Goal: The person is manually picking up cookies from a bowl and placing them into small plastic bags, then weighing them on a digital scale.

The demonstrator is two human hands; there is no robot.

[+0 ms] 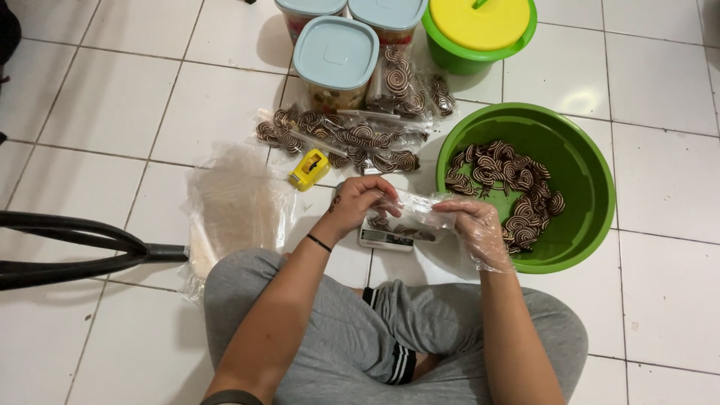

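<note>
I sit cross-legged on a white tiled floor. My left hand (358, 204) grips one end of a clear plastic bag (415, 208) holding a few brown-and-white spiral cookies. My right hand (480, 229), inside a loose clear plastic glove, holds the bag's other end. The bag hangs just above a small white kitchen scale (384, 238), which it partly hides. Right beside my right hand, a green basin (592, 187) holds a pile of the same spiral cookies (504, 191).
Several filled cookie bags (352, 139) lie on the floor ahead, next to a yellow tape dispenser (308, 169). Behind them stand three light-blue-lidded containers (335, 56) and a green bucket with a yellow lid (480, 26). A stack of empty plastic bags (232, 206) lies left, near a black curved object (75, 247).
</note>
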